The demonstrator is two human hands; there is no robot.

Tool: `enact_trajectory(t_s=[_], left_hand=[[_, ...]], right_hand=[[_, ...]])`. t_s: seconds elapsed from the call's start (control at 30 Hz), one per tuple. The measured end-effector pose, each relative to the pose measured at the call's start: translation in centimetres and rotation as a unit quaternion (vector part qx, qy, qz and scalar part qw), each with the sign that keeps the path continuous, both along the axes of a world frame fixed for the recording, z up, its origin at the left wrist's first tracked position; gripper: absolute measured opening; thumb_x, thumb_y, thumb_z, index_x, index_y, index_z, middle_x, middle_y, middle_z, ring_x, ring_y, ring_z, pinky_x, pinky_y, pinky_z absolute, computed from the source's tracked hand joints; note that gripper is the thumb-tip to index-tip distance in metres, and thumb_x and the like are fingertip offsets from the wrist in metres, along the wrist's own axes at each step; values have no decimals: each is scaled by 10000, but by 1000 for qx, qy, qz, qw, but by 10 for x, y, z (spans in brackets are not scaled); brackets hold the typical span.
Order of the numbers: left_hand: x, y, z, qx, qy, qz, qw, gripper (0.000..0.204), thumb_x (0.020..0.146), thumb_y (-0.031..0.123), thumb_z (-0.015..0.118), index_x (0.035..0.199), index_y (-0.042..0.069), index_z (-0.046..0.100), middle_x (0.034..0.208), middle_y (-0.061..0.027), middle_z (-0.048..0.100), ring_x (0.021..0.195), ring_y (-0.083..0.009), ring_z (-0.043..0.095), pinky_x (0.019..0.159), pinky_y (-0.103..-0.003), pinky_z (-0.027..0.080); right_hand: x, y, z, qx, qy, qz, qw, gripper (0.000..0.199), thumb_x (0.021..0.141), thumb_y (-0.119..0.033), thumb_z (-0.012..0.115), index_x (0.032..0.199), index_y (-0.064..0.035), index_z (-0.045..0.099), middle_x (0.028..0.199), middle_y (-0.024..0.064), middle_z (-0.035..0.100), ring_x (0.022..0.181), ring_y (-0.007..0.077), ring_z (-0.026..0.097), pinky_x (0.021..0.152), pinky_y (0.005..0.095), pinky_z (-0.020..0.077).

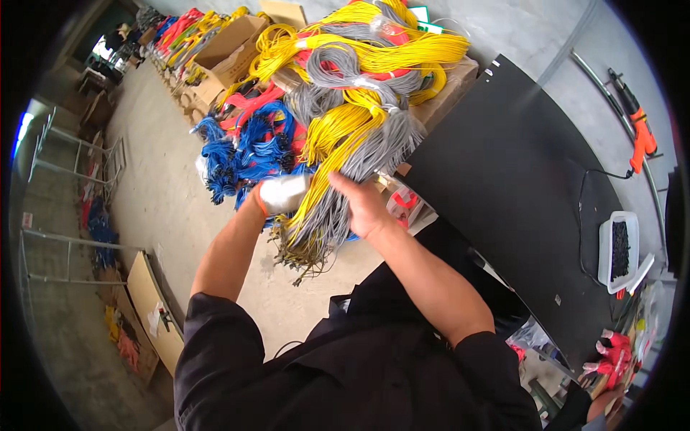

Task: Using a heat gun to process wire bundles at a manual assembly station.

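Note:
A thick bundle of yellow and grey cables (316, 208) hangs down in front of me, its dark connector ends (302, 258) fanned out at the bottom. My left hand (284, 195), in a white glove, is closed against the bundle's left side, its fingertips hidden. On the right side, my bare right hand (359, 205) wraps the grey strands, with the thumb up and the fingers behind them. Upward, the bundle runs onto a heap of yellow cables (424, 50) and grey cable coils (338, 65). Blue cable bundles (255, 147) lie just beyond my left hand.
At right stands a black tabletop (503, 144) with a plastic tub of small black parts (619, 251). An orange-and-black corded tool (637, 129) hangs by the wall. Cardboard boxes (233, 54) and more cables stretch to the back left. Metal frames (72, 165) stand at left.

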State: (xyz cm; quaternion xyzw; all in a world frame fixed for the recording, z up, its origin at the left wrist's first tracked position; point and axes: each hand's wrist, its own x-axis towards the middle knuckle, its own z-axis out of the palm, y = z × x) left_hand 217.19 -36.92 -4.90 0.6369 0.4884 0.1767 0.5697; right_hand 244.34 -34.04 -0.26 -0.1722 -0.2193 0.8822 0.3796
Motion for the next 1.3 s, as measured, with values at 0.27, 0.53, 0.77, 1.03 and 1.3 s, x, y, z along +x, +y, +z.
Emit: enact_trajectory(t_s=[0.27,0.53,0.77,1.03,1.3], left_hand=[[65,-58,1,-265,-538,143,787,539,1013,234,657,1496,11,569,1431,-182,662,1280,-318,664,1111,-512,534],[130,-76,66,-176,-528,264,788,545,944,218,696,1430,-12,601,1167,-193,765,944,-303,782,856,-455,669],[142,-57,57,-221,-590,233,741,459,952,251,673,1302,-46,674,1134,-225,767,939,-327,774,885,-461,653],[160,-61,69,-161,-571,195,781,518,988,262,678,1444,28,607,1244,-174,753,1058,-313,756,974,-494,613],[146,-82,59,-207,-563,159,784,645,988,286,677,1546,12,507,1481,-233,613,1291,-370,644,1134,-533,505]], right_hand=[[6,51,48,84,-111,174,975,521,1065,-469,638,1367,-44,629,1203,110,763,1022,255,768,933,475,627],[98,-9,43,238,-332,71,910,541,1070,-506,617,1340,-38,632,1183,61,749,1074,156,726,971,351,584],[166,-124,30,282,-327,97,897,329,1004,-184,763,1218,44,659,1101,96,734,990,152,712,904,325,590],[141,-186,42,323,-354,236,846,214,1056,-195,686,1116,3,739,967,46,733,857,87,695,792,280,587],[131,-69,168,271,-5,69,960,285,1081,-222,595,1119,51,666,1028,180,730,754,236,746,724,384,645]])
